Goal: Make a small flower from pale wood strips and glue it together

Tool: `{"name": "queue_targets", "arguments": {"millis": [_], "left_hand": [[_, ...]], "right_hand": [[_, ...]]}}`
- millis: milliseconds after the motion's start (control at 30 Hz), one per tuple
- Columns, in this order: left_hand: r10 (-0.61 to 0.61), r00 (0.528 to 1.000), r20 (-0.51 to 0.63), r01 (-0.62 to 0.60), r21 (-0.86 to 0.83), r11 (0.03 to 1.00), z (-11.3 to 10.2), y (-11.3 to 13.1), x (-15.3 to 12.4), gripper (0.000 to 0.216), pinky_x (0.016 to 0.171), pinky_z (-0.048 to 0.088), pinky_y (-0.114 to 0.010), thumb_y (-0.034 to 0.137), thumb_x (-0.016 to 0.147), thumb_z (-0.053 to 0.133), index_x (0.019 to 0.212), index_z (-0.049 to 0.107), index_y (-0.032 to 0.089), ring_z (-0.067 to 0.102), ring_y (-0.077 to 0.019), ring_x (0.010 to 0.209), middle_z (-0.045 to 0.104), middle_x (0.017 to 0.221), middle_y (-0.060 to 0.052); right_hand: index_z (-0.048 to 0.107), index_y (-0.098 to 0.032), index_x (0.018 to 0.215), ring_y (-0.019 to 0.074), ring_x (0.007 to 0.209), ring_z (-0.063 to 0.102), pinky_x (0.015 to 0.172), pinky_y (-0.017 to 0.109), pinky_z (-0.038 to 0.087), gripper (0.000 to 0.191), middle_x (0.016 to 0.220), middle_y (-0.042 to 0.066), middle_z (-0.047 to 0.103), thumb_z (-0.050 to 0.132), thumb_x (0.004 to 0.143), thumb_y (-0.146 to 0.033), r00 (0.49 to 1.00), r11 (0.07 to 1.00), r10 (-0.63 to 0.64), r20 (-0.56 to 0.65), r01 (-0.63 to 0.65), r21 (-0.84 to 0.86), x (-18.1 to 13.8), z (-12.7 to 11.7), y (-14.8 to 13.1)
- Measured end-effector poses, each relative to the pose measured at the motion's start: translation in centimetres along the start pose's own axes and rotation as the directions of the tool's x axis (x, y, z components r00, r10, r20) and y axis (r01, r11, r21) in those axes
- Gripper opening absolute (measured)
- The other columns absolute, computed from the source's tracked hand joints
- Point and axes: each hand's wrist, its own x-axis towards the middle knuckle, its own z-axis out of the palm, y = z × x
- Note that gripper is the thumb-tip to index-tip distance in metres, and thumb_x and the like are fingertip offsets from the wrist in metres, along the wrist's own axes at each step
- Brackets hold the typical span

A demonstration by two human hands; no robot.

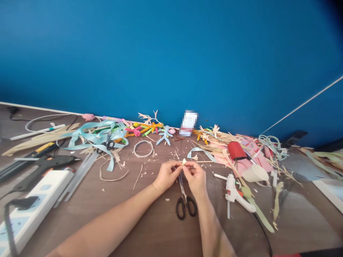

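My left hand (169, 174) and my right hand (194, 175) meet at the middle of the table. Between their pinched fingertips is a small pale yellow-green piece (184, 162), perhaps dried husk; its exact kind is too small to make out. Both hands are closed on it. Below them, a pair of scissors (183, 194) with black handles lies on the table, its blades pointing away and partly hidden by my fingers. Small pale scraps lie around, and a thin pale stick (203, 161) extends just beyond my right hand.
At right are a white glue gun (234, 194), a cream cup (255, 174), a red cylinder (237, 150) and dried strips. Left hold a power strip (40, 203), a black glue gun (44, 166), blue ribbon (80, 137) and clear glue sticks (77, 180). Behind stands a blue wall (160, 60).
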Motion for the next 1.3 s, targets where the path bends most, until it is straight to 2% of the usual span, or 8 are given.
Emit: {"name": "queue_targets", "arguments": {"millis": [200,600,700,767,867,933,1100,1300], "left_hand": [[0.084,0.996,0.016,-0.085,0.112,0.99,-0.1,-0.1,-0.1,0.017,0.063,0.041,-0.023,0.021,0.076,0.05,0.081,0.066,0.016,0.054,-0.0124,0.065,0.063,0.072,-0.003],[0.084,0.995,0.044,-0.087,0.077,0.993,-0.1,0.5,-0.1,0.016,0.065,0.041,-0.024,0.021,0.075,0.049,0.076,0.064,0.015,0.054,-0.013,0.065,0.063,0.07,-0.004],[0.014,0.999,0.047,-0.013,-0.017,1.0,0.0,0.7,-0.2,0.016,0.066,0.041,-0.024,0.022,0.073,0.051,0.076,0.065,0.014,0.054,-0.0136,0.067,0.063,0.073,-0.005],[-0.094,0.991,0.095,0.109,-0.165,0.98,0.2,0.7,-0.1,0.018,0.065,0.042,-0.024,0.023,0.071,0.052,0.079,0.065,0.013,0.054,-0.0137,0.068,0.063,0.075,-0.006],[-0.265,0.938,0.223,0.334,-0.383,0.861,0.3,0.5,0.1,0.023,0.059,0.042,-0.023,0.023,0.069,0.053,0.085,0.065,0.012,0.054,-0.0129,0.066,0.063,0.073,-0.006],[-0.329,0.911,0.251,0.41,-0.452,0.792,0.3,0.5,0.2,0.025,0.057,0.042,-0.022,0.025,0.068,0.054,0.085,0.065,0.011,0.054,-0.0125,0.066,0.062,0.072,-0.006],[-0.326,0.921,0.211,0.389,-0.472,0.792,0.1,0.6,0.3,0.027,0.053,0.041,-0.018,0.033,0.067,0.06,0.082,0.065,0.012,0.052,-0.0108,0.066,0.061,0.073,-0.006],[-0.338,0.92,0.201,0.393,-0.446,0.804,0.0,0.6,0.4,0.026,0.048,0.04,-0.018,0.032,0.059,0.068,0.072,0.063,0.01,0.048,-0.0067,0.054,0.058,0.065,-0.002]], "right_hand": [[0.056,-0.016,0.073,0.0098,0.051,0.049,0.05,0.021,0.041,0.01,0.064,0.0,0.057,0.057,0.07,-0.026,1.0,0.999,-0.008,-0.022,0.007,-0.038,0.0,0.0,-0.2],[0.055,-0.016,0.07,0.0108,0.056,0.052,0.055,0.022,0.042,0.009,0.064,0.0,0.057,0.057,0.07,-0.025,0.999,0.993,0.038,0.006,-0.038,0.111,0.0,0.0,-0.4],[0.055,-0.016,0.068,0.0099,0.056,0.051,0.054,0.021,0.041,0.009,0.064,-0.001,0.056,0.059,0.069,-0.024,0.999,0.982,0.053,-0.008,-0.051,0.181,0.1,0.0,-0.2],[0.054,-0.016,0.067,0.0077,0.05,0.047,0.048,0.019,0.037,0.011,0.06,-0.002,0.055,0.061,0.067,-0.025,0.995,0.962,0.102,-0.014,-0.095,0.258,0.2,-0.1,0.1],[0.052,-0.016,0.066,0.0032,0.036,0.031,0.035,0.017,0.022,0.015,0.052,-0.005,0.052,0.062,0.067,-0.028,0.979,0.902,0.204,0.019,-0.196,0.385,0.5,-0.3,0.6],[0.051,-0.016,0.065,0.0016,0.033,0.023,0.033,0.017,0.014,0.017,0.046,-0.007,0.047,0.062,0.066,-0.029,0.969,0.86,0.242,0.047,-0.236,0.452,0.7,-0.3,0.7],[0.049,-0.016,0.063,0.0008,0.032,0.019,0.033,0.016,0.011,0.02,0.04,-0.01,0.037,0.064,0.063,-0.029,0.956,0.824,0.274,0.107,-0.291,0.487,0.8,-0.4,0.4],[0.049,-0.016,0.063,0.0009,0.032,0.019,0.033,0.017,0.011,0.022,0.04,-0.011,0.032,0.065,0.062,-0.03,0.942,0.829,0.281,0.181,-0.333,0.449,0.7,-0.5,0.4]]}}
